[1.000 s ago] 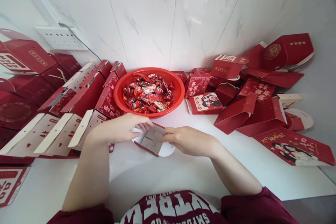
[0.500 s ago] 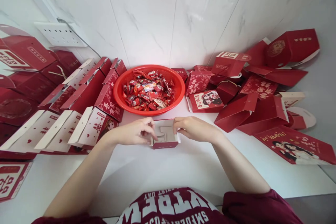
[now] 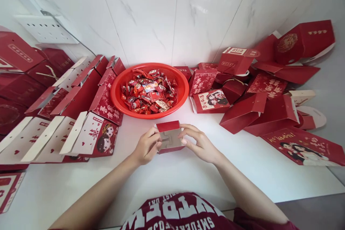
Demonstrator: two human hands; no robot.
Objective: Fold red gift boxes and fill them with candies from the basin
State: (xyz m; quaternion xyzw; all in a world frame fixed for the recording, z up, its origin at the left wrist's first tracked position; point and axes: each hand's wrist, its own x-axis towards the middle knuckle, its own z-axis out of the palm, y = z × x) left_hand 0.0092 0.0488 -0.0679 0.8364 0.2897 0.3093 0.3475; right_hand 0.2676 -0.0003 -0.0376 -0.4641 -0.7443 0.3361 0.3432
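A small red gift box (image 3: 172,149) with a pale grey inside stands on the white table in front of me, and the inner flaps at its bottom show. Its red top flap is up at the far side. My left hand (image 3: 147,145) grips the box's left wall between thumb and bent fingers. On the other side, my right hand (image 3: 201,143) holds the right edge, the fingers along the wall and the thumb near the front corner. Just beyond the box is a red plastic basket (image 3: 116,97) of wrapped candies (image 3: 151,91).
Rows of red and white gift boxes (image 3: 86,134) stand at the left. A heap of red boxes (image 3: 275,115) lies at the right, one with a printed couple (image 3: 304,147). A socket strip (image 3: 45,28) with a cable is on the tiled wall.
The far flap of the box has come up, and its red face now shows. My left hand has drawn out of the box to its left wall. My view has shifted slightly.
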